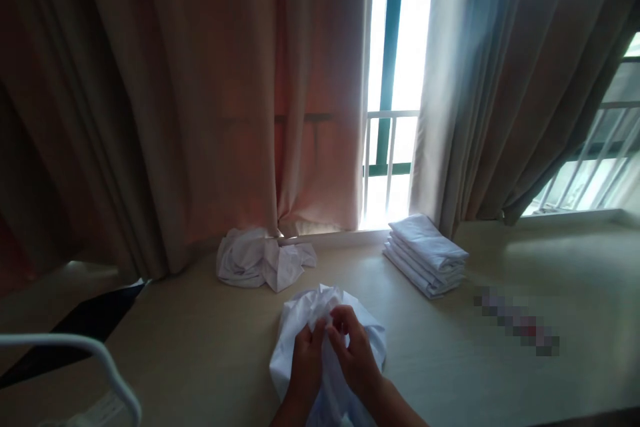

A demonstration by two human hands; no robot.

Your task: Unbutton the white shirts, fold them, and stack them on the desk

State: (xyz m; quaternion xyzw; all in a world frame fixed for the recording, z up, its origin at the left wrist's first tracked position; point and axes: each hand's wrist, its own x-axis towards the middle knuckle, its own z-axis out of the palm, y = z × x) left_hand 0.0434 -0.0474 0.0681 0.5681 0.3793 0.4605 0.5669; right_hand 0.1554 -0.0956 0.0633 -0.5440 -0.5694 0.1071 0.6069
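Observation:
A bunched white cloth (287, 340), perhaps a garment, lies on the table at the lower middle of the view. My left hand (307, 357) pinches a gathered fold near its top. Right beside it, my right hand (355, 350) has thumb and fingers curled in a pinch on the same fold. The fingertips of both hands almost meet, and the fabric between them is partly hidden. Below the wrists, more of the cloth spreads toward me.
On the table (200, 353), a crumpled white cloth (263, 259) lies at the back left. A stack of folded white cloths (425, 255) stands at the back right, with a blurred-out long item (517, 321) nearby. Curtains (225, 93) hang behind. A white curved tube (113, 367) and dark flat item (85, 320) are left.

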